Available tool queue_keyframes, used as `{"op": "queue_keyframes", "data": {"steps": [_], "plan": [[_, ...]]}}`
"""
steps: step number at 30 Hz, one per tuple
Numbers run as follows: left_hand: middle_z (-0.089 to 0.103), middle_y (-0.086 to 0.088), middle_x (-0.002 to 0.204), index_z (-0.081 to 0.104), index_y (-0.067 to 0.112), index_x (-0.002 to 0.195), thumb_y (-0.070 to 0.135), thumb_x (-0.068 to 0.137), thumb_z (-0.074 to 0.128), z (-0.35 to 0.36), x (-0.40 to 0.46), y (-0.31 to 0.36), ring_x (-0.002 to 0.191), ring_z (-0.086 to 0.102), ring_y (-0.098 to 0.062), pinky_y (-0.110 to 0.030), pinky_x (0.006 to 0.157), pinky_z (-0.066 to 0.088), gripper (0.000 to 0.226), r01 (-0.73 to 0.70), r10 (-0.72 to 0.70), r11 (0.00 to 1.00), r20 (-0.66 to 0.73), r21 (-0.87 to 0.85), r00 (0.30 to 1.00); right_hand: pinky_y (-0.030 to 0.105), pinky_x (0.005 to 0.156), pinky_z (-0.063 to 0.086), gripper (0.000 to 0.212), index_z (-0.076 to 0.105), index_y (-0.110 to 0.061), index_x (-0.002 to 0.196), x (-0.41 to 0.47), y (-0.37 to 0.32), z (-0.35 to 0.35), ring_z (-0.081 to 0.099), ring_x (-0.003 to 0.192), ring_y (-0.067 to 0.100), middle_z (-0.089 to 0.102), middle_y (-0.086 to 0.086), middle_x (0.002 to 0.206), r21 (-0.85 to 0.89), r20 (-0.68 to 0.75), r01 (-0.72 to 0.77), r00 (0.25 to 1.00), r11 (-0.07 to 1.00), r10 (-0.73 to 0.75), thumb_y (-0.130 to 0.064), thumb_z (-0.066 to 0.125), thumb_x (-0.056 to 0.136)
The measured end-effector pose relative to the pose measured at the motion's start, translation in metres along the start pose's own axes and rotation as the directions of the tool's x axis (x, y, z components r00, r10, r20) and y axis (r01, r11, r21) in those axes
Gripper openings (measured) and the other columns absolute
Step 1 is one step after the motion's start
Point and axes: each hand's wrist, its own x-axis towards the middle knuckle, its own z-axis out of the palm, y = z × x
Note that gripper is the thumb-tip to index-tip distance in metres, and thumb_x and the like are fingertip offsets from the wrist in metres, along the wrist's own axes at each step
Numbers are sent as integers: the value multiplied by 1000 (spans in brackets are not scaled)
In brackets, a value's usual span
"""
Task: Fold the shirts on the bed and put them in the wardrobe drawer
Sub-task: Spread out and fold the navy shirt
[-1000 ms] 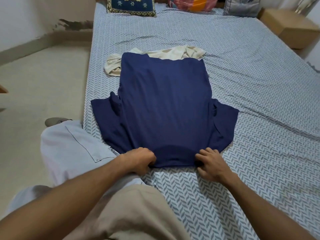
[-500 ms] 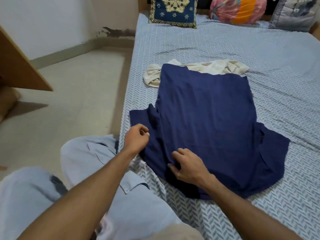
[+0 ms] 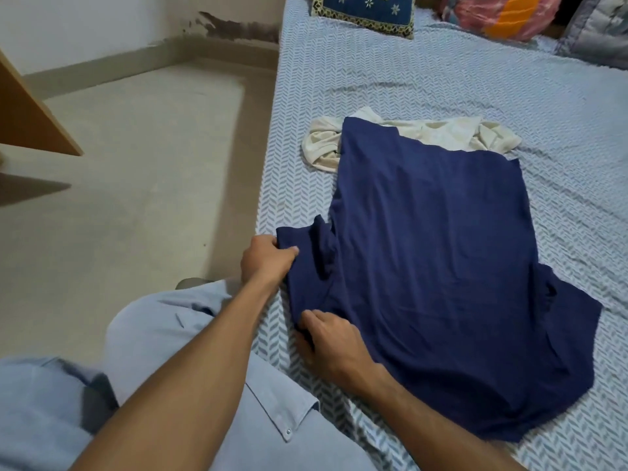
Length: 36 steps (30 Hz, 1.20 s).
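A navy blue cotton T-shirt (image 3: 431, 266) lies spread flat on the bed (image 3: 390, 76), which is covered in a pale blue sheet with a white herringbone print. The T-shirt's body runs away from the person and its two short sleeves fan out to either side at the near end. The left hand (image 3: 266, 261) is curled around the outer edge of the T-shirt's left sleeve, fingers and thumb pinching the cloth right at the bed's edge. The right hand (image 3: 331, 341) sits at the T-shirt's near left corner, just below that sleeve, its fingers bent and gripping a bunch of the fabric against the sheet. Both forearms reach in bare from the near side.

Beyond the T-shirt's far end, partly tucked under it, lies a crumpled cream-coloured shirt (image 3: 441, 132), bunched and unfolded. Farther past the T-shirt, at the head of the bed, rests a dark blue embroidered cushion with a yellow border (image 3: 367, 10), and to its right a pink and orange round bolster (image 3: 499, 15) and a grey quilted pillow (image 3: 601, 35).

Left of the T-shirt, off the bed, is a bare beige floor (image 3: 136, 185), and a slanted brown wooden panel (image 3: 30, 120) stands at its far left. Nearest the viewer, the person's light blue trousers (image 3: 163, 338) show beside the left forearm
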Motion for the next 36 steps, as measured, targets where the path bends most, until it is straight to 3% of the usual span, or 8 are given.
{"op": "queue_keyframes", "data": {"steps": [7,12,18,22,25,28,32,36], "plan": [[59,-1,66,60,11,68,18,79,58,-26,-18,-1,60,51,-21,-29,50,36,13,124,-182,908,-110,-400,977,44,58,43,9,44,-23,89,-12,-11,-3,50,69,23,60,-2,86,64,26,58,998,996,-59,-29,50,92],[61,-5,74,63,4,87,10,77,63,-39,-24,-31,64,53,-23,-32,55,44,12,189,-245,877,-72,-442,967,43,61,47,7,47,-24,92,-16,-16,0,52,70,22,62,-4,87,27,65,88,994,996,-90,-30,50,91],[60,-8,111,48,10,120,19,81,75,-36,-32,-27,103,61,-35,-40,86,52,49,103,-109,989,-54,-104,993,35,70,48,20,57,-25,103,-19,-8,-6,57,81,16,64,-8,95,109,56,117,991,987,-123,-41,59,93],[38,-21,142,36,7,138,19,79,77,-24,-45,-18,128,39,-41,-52,99,40,73,-86,138,951,-159,296,978,31,77,47,20,63,-24,98,-47,38,-23,58,86,16,65,-8,93,158,-216,-9,975,987,43,-42,55,93],[37,-21,144,48,9,135,17,77,75,-4,-57,-8,131,35,-41,-56,102,33,65,-385,497,783,-119,489,860,30,80,46,12,67,-23,96,-83,111,-40,59,86,18,66,-7,92,202,-429,-245,848,948,311,-33,62,92],[57,-16,126,65,12,116,16,76,75,41,-79,13,114,54,-41,-53,94,45,42,-694,718,559,155,453,679,30,87,41,5,72,-20,93,-132,188,-61,60,90,26,66,0,94,287,-556,-503,606,815,570,-21,70,88],[70,-9,106,71,15,105,14,82,66,131,-150,49,100,65,-33,-37,89,51,24,-868,654,448,584,213,481,36,102,35,14,73,-14,99,-194,268,-88,56,107,36,62,15,107,504,-526,-691,230,518,819,-19,73,86],[71,-6,111,70,19,109,24,85,64,223,-226,64,105,63,-28,-34,90,50,25,-936,544,350,805,39,237,42,97,49,44,63,-11,115,-229,338,-99,60,108,32,64,13,113,741,-247,-634,49,221,968,-32,79,80]]}}
